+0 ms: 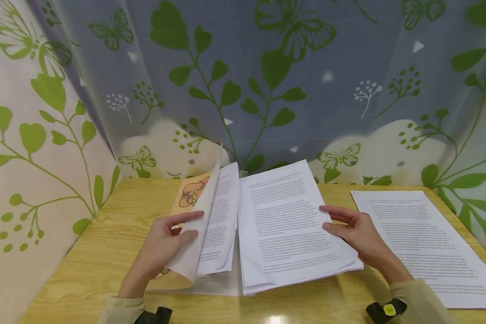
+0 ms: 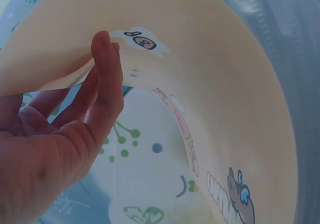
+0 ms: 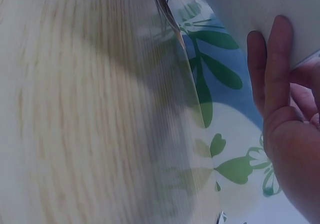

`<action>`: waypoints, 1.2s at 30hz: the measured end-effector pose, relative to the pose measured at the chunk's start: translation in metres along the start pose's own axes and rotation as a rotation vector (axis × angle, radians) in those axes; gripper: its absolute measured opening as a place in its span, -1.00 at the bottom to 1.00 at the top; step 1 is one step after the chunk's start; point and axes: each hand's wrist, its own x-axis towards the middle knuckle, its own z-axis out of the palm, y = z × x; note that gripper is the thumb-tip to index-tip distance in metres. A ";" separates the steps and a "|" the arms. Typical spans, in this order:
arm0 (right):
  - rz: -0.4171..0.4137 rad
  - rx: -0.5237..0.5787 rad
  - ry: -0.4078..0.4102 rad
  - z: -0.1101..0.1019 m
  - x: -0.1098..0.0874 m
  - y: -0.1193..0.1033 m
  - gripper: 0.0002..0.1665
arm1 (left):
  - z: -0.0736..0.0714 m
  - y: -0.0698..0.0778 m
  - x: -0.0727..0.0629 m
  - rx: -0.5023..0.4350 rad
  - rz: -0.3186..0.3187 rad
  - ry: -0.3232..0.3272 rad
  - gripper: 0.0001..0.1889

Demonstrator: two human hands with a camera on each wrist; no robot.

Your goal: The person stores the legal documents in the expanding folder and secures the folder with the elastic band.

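Observation:
A folder lies spread on the table, its orange-beige cover (image 1: 188,198) printed with cartoon figures and bent upward at the left. My left hand (image 1: 159,245) pinches that cover by its edge, thumb on the pale inner side. In the left wrist view the cover (image 2: 235,69) arches over the fingers. Beside it stand printed pages (image 1: 220,211), partly covered by the raised cover. On the right half is a stack of printed sheets (image 1: 291,220). Its right edge is held between the thumb and fingers of my right hand (image 1: 366,238); the right wrist view shows fingers under the paper (image 3: 270,9).
Another printed stack (image 1: 421,243) lies at the right side of the wooden table (image 1: 105,225). A curtain (image 1: 340,90) with green leaves and butterflies hangs behind the table and along both sides. Dark devices are strapped to both wrists.

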 end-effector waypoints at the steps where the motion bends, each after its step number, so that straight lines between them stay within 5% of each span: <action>1: 0.000 0.012 -0.004 0.001 0.001 0.000 -0.40 | 0.000 0.000 0.000 0.000 -0.001 0.000 -0.53; 12: -0.007 0.053 -0.027 0.014 0.007 -0.001 -0.35 | 0.000 0.000 0.000 0.000 -0.001 0.002 -0.53; 36: -0.029 -0.026 0.060 0.034 0.011 -0.007 -0.36 | -0.001 0.002 0.000 0.029 -0.011 0.021 -0.54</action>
